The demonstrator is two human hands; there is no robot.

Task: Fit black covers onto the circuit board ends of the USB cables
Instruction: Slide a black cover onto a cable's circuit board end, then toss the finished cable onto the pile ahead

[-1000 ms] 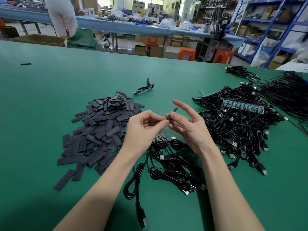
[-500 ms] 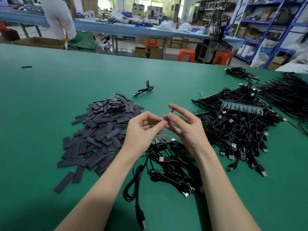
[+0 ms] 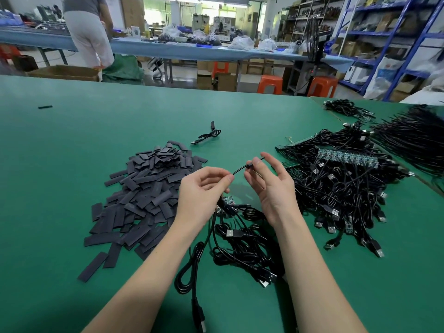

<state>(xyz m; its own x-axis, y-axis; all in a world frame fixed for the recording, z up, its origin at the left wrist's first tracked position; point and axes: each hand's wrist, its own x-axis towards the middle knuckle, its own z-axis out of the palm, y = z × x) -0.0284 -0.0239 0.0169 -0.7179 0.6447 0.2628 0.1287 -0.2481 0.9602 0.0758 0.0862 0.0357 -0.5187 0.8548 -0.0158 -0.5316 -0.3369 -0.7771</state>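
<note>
My left hand [image 3: 201, 191] pinches a thin black USB cable [image 3: 239, 169] between thumb and forefinger. My right hand [image 3: 269, 186] pinches the black cover [image 3: 253, 163] that sits on the cable's end, just right of the left fingertips. A short stretch of cable runs bare between the two hands. The circuit board end is hidden inside the cover. A heap of flat black covers [image 3: 144, 193] lies to the left on the green table [image 3: 72, 145]. Below my hands lies a small bundle of USB cables [image 3: 242, 246] with green circuit boards [image 3: 227, 204].
A large pile of black USB cables [image 3: 341, 188] with a green board strip [image 3: 348, 159] lies to the right, more cables [image 3: 413, 133] beyond. One finished cable [image 3: 207, 135] lies farther back. A person [image 3: 89, 32] stands at a blue bench behind.
My hands have drawn apart, left going left and right going right. A length of bare cable now shows between them, where before the fingertips met at the cover.
</note>
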